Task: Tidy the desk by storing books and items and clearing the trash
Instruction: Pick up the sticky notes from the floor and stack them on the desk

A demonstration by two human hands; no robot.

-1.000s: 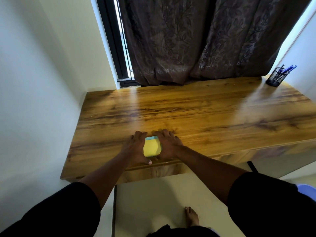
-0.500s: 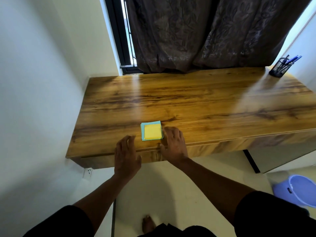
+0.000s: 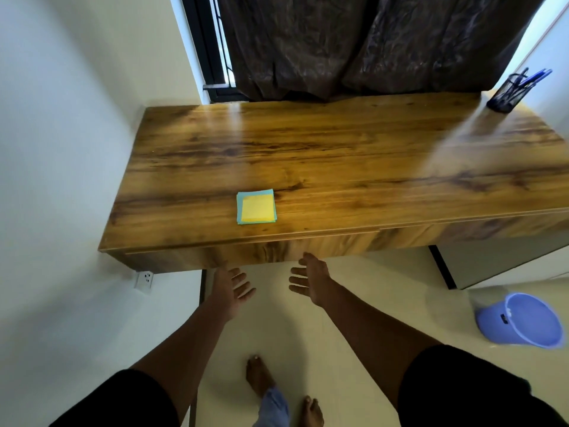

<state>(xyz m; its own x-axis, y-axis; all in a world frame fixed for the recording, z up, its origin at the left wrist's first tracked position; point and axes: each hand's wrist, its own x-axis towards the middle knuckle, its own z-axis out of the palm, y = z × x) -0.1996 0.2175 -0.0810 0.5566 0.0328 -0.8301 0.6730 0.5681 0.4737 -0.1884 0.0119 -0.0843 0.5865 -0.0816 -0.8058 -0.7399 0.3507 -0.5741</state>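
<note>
Head view: a person stands before the wooden surface, both hands empty below its front edge at lower centre of the frame. The left hand and right hand hang with fingers spread and relaxed, holding nothing. A yellow-on-blue stack of sticky notes lies squared near the front edge, above the hands and apart from them. The tidying looks nearly done; what remains may be stowing the stack, which would mean reaching up over the edge. A pen holder stands at upper right; a blue bucket sits on the floor, lower right.
</note>
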